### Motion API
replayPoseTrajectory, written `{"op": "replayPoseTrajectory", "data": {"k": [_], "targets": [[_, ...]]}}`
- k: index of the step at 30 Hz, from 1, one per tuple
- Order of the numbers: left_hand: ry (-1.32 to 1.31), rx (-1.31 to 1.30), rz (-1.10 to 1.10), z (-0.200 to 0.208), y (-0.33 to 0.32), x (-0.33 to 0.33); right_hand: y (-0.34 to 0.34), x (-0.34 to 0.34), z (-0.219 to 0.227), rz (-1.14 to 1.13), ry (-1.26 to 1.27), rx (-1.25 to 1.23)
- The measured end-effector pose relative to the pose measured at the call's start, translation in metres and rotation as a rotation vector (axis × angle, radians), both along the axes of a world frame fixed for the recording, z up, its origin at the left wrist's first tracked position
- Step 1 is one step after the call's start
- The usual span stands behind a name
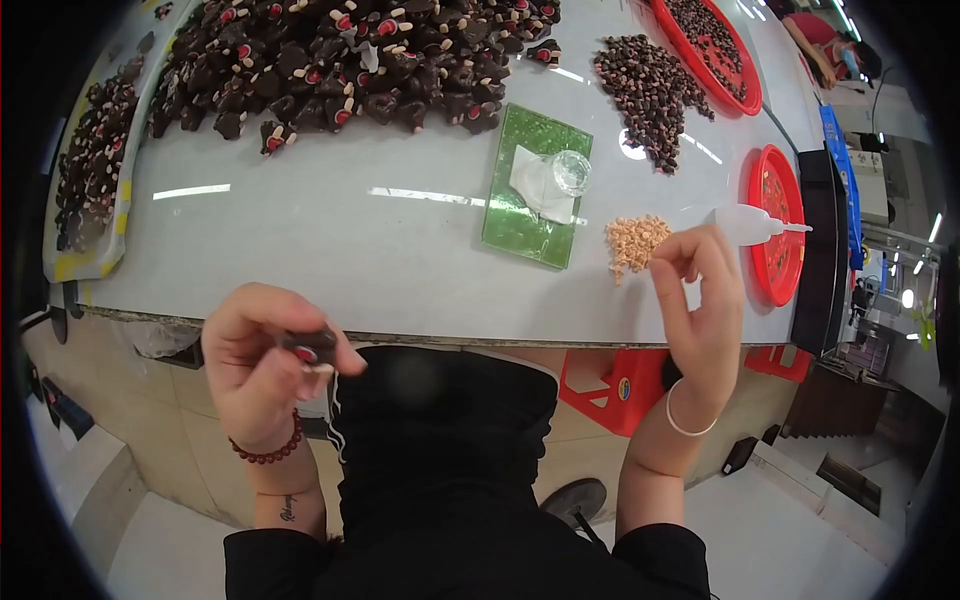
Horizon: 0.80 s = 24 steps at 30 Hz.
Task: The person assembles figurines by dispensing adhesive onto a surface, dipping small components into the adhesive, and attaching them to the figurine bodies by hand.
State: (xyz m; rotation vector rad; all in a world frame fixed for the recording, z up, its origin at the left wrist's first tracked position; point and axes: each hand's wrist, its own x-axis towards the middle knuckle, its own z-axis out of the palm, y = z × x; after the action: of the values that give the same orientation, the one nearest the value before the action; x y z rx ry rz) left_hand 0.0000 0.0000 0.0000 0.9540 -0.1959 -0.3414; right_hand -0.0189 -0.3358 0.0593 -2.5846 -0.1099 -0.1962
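Currently, a dark figure (318, 343) with a red patch (306, 355) sits pinched in the left hand (243, 340), seemingly unfinished. Beyond that hand, many heaped figures (300, 75) already carry pale bits (404, 27); loose beige bits (638, 240) lie unused just beside the curled right hand (708, 300), whose pinch, if any, is unclear.

- Bright white light is filling the workspace; lamps (908, 298) are glowing at far right.
- Glare streaks are crossing the glossy tabletop (330, 250) and the green board (508, 225).
- Fisheye distortion is bowing the table's front edge; black vignetting is swallowing the corners.
- The dark piece (318, 342) in the left hand (255, 355) is showing little fine detail.
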Motion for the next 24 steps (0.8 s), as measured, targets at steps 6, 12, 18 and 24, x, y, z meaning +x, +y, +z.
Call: {"op": "replayPoseTrajectory", "data": {"k": [6, 12, 18, 24], "targets": [[0.125, -0.308, -0.234, 0.006, -0.031, -0.008, 0.015, 0.039, 0.016, 0.208, 0.018, 0.083], [0.236, -0.37, -0.374, 0.0, -0.042, -0.02, 0.024, 0.067, 0.016, 0.422, 0.055, -0.01], [0.262, -0.384, -0.391, -0.004, -0.041, -0.022, 0.029, 0.076, 0.021, 0.476, 0.053, -0.183], [0.173, -0.391, -0.293, -0.009, -0.041, -0.021, 0.034, 0.075, 0.023, 0.488, 0.037, -0.187]]}}
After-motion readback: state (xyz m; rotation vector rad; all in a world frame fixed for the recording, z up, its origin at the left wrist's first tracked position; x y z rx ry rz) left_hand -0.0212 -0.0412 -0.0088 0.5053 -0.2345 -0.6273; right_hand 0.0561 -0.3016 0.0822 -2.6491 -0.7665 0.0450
